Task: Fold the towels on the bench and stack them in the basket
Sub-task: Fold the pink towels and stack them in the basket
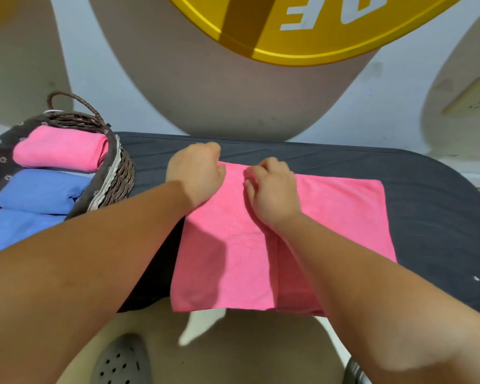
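Perforated grey clog (pixel 121 361) sits on the floor at 6 o'clock, below two bare forearms that reach out over the dark bench (pixel 427 195). On the bench, at the centre and running toward 3 o'clock, lies the pink towel (pixel 233 259). Its left panel is laid over the rest, leaving a straight edge that runs from the far side toward the near side.

The left hand (pixel 196 173) rests at the towel's far left corner, at about 12 o'clock. Its fingers are curled and seem to pinch the cloth, probably to pin the corner so the layers stay square. The right hand (pixel 272 187), just beside it, has its fingers curled on the far end of the folded edge. That grip looks meant to line the flap up before the next fold.

At 9 to 10 o'clock stands the wicker basket (pixel 117 173) with its fabric liner, close enough for a short carry. It holds a folded pink towel (pixel 58 148) and blue towels (pixel 39 192), so the task looks well along.
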